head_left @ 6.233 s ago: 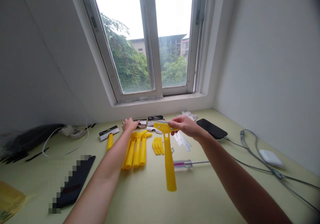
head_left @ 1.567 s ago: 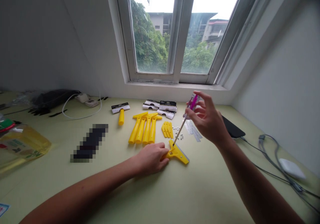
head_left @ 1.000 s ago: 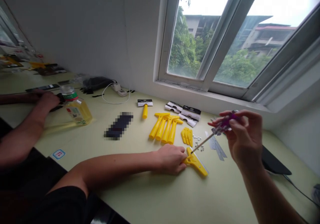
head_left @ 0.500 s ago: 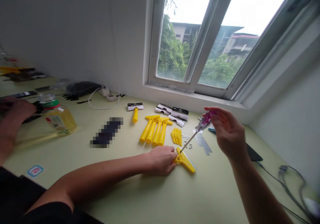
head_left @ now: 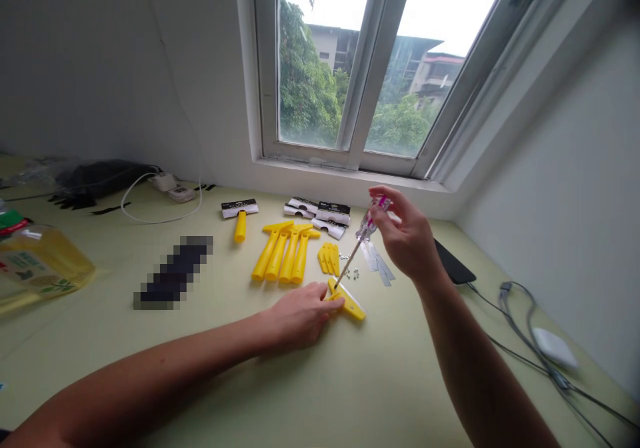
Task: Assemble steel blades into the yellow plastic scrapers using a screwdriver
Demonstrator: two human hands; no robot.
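My left hand is closed around the handle of a yellow scraper with a metal blade along its edge, low over the table. In my right hand is a screwdriver with a clear and pink handle, its shaft slanting down so the tip meets the scraper head. Just beyond lie several yellow scraper handles side by side, yellow plates, small loose screws and thin metal blades. The scraper's handle is mostly hidden by my left fingers.
Black and white card sleeves lie below the window; one scraper in a sleeve is left of them. A blurred-out dark rectangle and a bottle of yellow liquid are on the left. Cables and a black phone-like slab lie right.
The view has swung right, so a co-worker's hand at the left has left the picture. My left thumb now lies across the scraper head; the screwdriver stays on the scraper.
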